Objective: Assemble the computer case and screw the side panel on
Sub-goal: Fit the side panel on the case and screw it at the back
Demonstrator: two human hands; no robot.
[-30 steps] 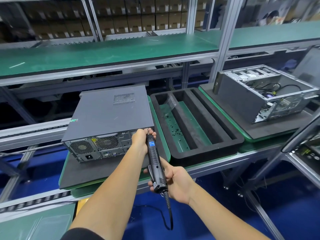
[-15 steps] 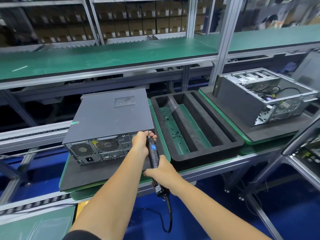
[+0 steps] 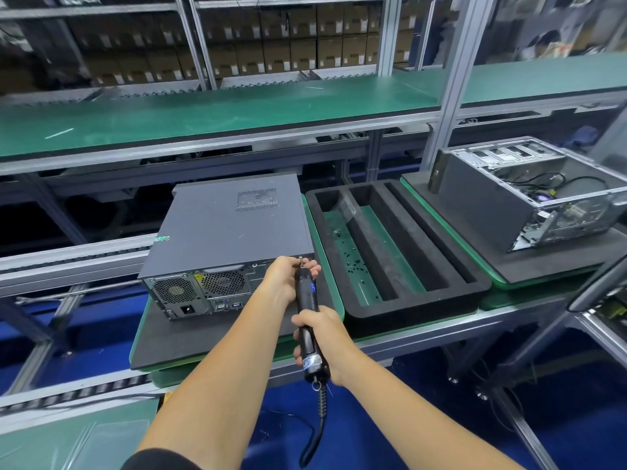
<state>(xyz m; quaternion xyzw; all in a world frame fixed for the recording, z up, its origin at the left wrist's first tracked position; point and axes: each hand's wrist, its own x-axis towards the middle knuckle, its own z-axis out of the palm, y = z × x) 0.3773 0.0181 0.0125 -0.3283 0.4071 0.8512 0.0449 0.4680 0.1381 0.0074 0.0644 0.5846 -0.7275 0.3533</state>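
Observation:
A dark grey computer case (image 3: pixel 230 228) lies on its side on a black foam pad (image 3: pixel 203 334), its side panel on top and its rear fans facing me. A black electric screwdriver (image 3: pixel 307 310) points its tip at the case's rear top right corner. My left hand (image 3: pixel 288 276) curls round the screwdriver's front end at that corner. Lower down, my right hand (image 3: pixel 325 337) grips the screwdriver's body. A cable hangs from the tool's back end.
A black foam tray (image 3: pixel 468 283) with small dark screws (image 3: pixel 353 262) in a green-floored slot sits right of the case. Further right, an open computer case (image 3: pixel 529 198) with bare wiring rests on another pad. A green shelf (image 3: pixel 237 110) runs above the conveyor.
My right hand slid forward along the screwdriver from its back end to its middle. My left hand stayed at the case corner.

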